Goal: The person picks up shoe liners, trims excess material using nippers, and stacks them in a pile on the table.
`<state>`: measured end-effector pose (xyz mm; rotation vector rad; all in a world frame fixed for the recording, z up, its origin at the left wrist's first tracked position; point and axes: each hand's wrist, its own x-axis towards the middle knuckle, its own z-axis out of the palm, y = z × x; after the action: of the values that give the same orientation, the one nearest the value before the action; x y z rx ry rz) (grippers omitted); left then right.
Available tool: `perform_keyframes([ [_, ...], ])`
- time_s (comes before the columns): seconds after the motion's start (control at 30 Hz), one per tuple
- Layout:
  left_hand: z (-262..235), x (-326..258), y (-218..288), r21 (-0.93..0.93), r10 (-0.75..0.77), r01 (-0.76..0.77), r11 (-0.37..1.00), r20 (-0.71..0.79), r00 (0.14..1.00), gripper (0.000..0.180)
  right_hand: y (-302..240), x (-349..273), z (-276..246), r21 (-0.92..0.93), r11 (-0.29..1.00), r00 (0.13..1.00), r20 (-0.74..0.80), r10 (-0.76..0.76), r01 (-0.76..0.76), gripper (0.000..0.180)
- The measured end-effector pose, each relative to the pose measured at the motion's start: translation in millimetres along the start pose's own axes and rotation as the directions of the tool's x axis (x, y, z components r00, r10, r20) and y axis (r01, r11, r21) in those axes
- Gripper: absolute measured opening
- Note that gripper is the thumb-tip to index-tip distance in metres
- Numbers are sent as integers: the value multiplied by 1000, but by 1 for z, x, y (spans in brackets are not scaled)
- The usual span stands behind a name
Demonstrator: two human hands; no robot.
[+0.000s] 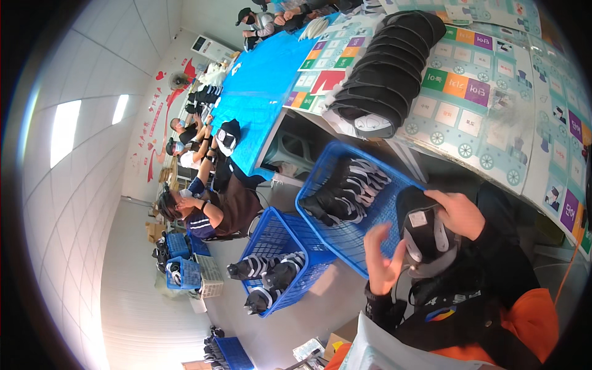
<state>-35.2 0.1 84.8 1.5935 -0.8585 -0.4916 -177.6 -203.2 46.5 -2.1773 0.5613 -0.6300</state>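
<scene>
A black cap (410, 206) is held with its inside turned up, showing a white label and pale inner edging. My right hand (462, 214) grips the cap's edge, thumb and fingers closed on it. Just left of the cap, my left hand (385, 259) is raised with its fingers apart, holding nothing. Beyond my hands stands a blue plastic basket (333, 237) with nested black caps (354, 191) in it. A long stack of black caps (391, 68) lies on the patterned table above.
Another blue basket (290, 311) with cap stacks stands to the left. The patterned table (468, 139) edges my right side. A blue-covered table (259, 86) stretches away, with several people working along it. One seated person (216, 209) is near the baskets.
</scene>
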Motion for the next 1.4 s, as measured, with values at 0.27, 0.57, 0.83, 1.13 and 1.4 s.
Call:
perform_keyframes([
  [0.27, 27, 10, -114, 284, 42, -84, 955, 151, 988, 39, 43, -18, 26, 60, 998, 998, -64, -14, 18, 28],
  [0.57, 42, 28, -126, 306, -55, 46, 951, 22, 998, 28, 81, -13, 24, 198, 967, 986, -12, 167, -161, 13],
  [0.83, 62, 35, -142, 484, 220, -172, 858, -44, 974, 17, 105, -10, 58, 83, 980, 966, -173, 192, -180, 13],
  [1.13, 28, 30, -132, -546, -442, 564, 620, 350, 826, 17, 117, 0, 42, 656, 450, 794, 467, 389, -606, 19],
  [1.4, 3, 33, -78, -492, -434, 640, 590, 475, 766, 23, -3, 0, -21, 258, 950, 960, 168, -223, 175, 55],
])
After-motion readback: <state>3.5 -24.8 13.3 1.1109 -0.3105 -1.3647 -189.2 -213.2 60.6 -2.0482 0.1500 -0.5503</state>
